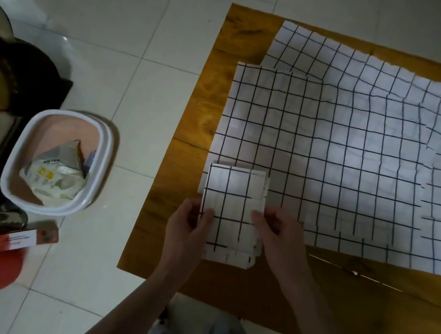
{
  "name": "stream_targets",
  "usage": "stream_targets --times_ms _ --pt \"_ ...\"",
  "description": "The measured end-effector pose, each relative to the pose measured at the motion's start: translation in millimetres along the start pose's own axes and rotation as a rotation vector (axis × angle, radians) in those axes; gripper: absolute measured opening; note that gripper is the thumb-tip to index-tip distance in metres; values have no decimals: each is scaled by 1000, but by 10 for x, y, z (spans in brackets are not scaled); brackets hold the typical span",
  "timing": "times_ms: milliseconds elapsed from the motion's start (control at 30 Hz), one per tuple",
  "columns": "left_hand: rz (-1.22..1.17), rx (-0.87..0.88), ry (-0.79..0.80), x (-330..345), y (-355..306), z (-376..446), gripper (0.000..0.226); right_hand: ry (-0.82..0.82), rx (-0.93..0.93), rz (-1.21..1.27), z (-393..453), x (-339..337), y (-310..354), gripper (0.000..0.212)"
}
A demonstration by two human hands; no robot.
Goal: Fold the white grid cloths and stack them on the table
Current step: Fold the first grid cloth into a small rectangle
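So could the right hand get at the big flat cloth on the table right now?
Probably not yet: the right hand and left hand both grip the folded cloth. Otherwise nothing blocks the flat cloth just beyond.

The spread cloths [358, 158] run off the right edge.

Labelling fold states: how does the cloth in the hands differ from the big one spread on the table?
The held cloth is folded into a small layered packet; the spread cloth lies open and flat. The held cloth is pinched by the left hand and right hand; the spread cloth is untouched. Both are white with a black grid.
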State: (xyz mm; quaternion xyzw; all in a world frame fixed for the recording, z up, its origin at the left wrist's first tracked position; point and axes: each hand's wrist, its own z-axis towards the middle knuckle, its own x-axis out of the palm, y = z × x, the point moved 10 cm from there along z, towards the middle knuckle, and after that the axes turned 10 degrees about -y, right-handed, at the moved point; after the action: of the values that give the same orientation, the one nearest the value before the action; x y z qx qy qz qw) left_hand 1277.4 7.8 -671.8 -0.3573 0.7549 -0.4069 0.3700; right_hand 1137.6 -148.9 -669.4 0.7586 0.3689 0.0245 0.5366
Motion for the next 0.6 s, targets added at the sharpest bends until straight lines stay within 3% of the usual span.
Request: stream_targets --times_ms 267,600 --pt "51 17 -45 -546 81 53 12 -6 -84 -90 -395 408 41 5" --pt "257 87 -43 -1101 386 172 12 -125 -83 -206 -753 843 -101 10"
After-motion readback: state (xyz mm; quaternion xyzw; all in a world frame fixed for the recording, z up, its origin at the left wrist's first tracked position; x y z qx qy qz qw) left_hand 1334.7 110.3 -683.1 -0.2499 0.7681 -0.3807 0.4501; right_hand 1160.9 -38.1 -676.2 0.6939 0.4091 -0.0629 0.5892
